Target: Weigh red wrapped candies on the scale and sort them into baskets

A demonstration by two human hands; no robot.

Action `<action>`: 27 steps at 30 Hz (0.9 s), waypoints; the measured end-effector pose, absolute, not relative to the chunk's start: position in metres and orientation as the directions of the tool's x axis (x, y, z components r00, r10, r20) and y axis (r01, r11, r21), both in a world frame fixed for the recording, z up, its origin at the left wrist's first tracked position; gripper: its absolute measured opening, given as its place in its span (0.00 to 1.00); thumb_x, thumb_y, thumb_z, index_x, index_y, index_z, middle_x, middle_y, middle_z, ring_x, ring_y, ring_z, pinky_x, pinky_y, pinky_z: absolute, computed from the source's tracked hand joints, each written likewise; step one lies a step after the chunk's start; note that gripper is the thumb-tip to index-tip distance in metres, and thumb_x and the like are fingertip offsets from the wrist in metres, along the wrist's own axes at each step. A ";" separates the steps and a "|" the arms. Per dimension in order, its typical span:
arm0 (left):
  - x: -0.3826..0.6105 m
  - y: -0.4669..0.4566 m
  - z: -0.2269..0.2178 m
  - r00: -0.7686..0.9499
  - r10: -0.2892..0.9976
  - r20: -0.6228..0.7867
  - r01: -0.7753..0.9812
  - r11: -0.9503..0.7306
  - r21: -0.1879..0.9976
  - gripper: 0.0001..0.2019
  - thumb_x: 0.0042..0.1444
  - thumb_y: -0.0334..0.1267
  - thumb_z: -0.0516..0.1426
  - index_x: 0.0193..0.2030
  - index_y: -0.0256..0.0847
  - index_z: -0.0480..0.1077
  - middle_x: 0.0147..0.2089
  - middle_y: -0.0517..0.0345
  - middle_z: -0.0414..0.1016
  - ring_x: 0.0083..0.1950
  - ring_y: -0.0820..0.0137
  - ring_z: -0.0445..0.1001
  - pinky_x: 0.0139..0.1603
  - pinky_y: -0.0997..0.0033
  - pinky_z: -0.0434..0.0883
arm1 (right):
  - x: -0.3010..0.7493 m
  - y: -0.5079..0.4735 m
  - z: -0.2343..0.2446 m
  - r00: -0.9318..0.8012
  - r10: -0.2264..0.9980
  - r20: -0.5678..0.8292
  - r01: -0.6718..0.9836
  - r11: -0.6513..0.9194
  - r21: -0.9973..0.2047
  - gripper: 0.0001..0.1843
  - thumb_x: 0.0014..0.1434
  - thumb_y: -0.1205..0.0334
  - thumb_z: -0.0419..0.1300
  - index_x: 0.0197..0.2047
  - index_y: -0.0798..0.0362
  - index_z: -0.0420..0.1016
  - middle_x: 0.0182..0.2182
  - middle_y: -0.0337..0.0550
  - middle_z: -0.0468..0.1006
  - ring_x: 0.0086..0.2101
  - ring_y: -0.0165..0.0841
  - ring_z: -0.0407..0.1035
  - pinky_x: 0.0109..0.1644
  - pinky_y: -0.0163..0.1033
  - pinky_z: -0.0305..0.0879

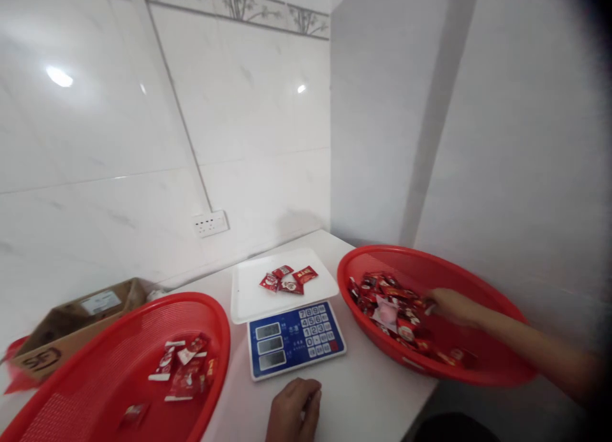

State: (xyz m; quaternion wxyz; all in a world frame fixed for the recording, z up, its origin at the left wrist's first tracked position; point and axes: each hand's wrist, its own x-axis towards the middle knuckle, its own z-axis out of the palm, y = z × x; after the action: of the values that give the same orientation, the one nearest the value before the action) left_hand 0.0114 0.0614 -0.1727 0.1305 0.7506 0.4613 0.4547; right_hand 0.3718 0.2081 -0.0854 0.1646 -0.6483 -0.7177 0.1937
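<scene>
My right hand (452, 307) reaches into the red plastic basket (482, 295) on the right, its fingers pinched at a small red packet (428, 307) on the edge of a pile of similar wrapped packets (406, 330). A pink packet (386, 313) lies on that pile. My left hand (294, 409) rests on the table just below the scale, fingers curled in, with nothing seen in them. The digital scale (296, 340) has a blue keypad panel and a white tray (253, 302). Several red packets (289, 280) lie together on the tray.
A second red basket (138, 327) at the left holds several loose red and white packets (186, 372). Behind it stands an open cardboard box (76, 327). The white table (373, 397) meets a tiled wall with a socket (210, 223) and a grey wall at right.
</scene>
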 end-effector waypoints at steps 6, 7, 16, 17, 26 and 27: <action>0.014 0.060 -0.171 0.210 0.818 0.535 0.624 -0.534 0.571 0.10 0.57 0.37 0.47 0.35 0.42 0.70 0.26 0.56 0.74 0.26 0.72 0.71 0.27 0.76 0.68 | 0.313 0.225 -0.024 -0.245 0.968 0.056 0.646 0.206 -0.735 0.20 0.51 0.59 0.53 0.49 0.50 0.67 0.50 0.48 0.69 0.48 0.41 0.64 0.49 0.41 0.63; 0.013 0.059 -0.170 0.218 0.821 0.527 0.632 -0.531 0.565 0.10 0.57 0.36 0.47 0.35 0.42 0.70 0.27 0.56 0.74 0.27 0.72 0.71 0.27 0.76 0.68 | 0.293 0.225 -0.019 -0.309 0.950 0.037 0.609 0.228 -0.760 0.21 0.50 0.59 0.54 0.49 0.51 0.67 0.49 0.48 0.70 0.46 0.40 0.66 0.45 0.38 0.65; 0.008 0.062 -0.173 0.173 0.836 0.521 0.671 -0.487 0.559 0.09 0.54 0.33 0.49 0.34 0.41 0.70 0.26 0.56 0.73 0.26 0.72 0.71 0.26 0.76 0.69 | 0.147 0.250 -0.022 -0.523 0.850 -0.066 0.583 0.301 -0.755 0.30 0.45 0.71 0.60 0.54 0.58 0.63 0.47 0.53 0.69 0.26 0.30 0.71 0.28 0.35 0.69; 0.008 0.062 -0.174 0.170 0.834 0.525 0.673 -0.487 0.556 0.09 0.54 0.34 0.48 0.34 0.41 0.70 0.26 0.56 0.73 0.25 0.72 0.71 0.26 0.76 0.69 | 0.141 0.251 -0.021 -0.518 0.853 -0.061 0.596 0.309 -0.741 0.31 0.44 0.72 0.60 0.54 0.59 0.62 0.48 0.55 0.68 0.26 0.30 0.71 0.28 0.36 0.69; 0.009 0.060 -0.168 0.177 0.842 0.510 0.667 -0.483 0.567 0.09 0.54 0.33 0.49 0.34 0.41 0.70 0.26 0.55 0.73 0.26 0.71 0.71 0.27 0.75 0.68 | 0.107 0.243 -0.010 -0.552 0.827 0.107 0.544 0.455 -0.705 0.22 0.49 0.69 0.60 0.49 0.54 0.68 0.48 0.47 0.70 0.46 0.38 0.65 0.48 0.43 0.64; 0.009 0.060 -0.168 0.170 0.845 0.507 0.662 -0.479 0.576 0.10 0.54 0.33 0.49 0.34 0.41 0.71 0.26 0.55 0.73 0.26 0.71 0.71 0.27 0.75 0.68 | 0.106 0.240 -0.009 -0.540 0.829 0.145 0.537 0.472 -0.700 0.21 0.48 0.70 0.60 0.48 0.53 0.69 0.48 0.47 0.70 0.48 0.39 0.64 0.50 0.44 0.62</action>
State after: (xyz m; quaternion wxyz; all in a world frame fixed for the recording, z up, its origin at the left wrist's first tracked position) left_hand 0.0093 0.0602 -0.1676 0.1117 0.7566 0.4980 0.4089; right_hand 0.1064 0.2401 -0.0093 0.2411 -0.4148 -0.8232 0.3035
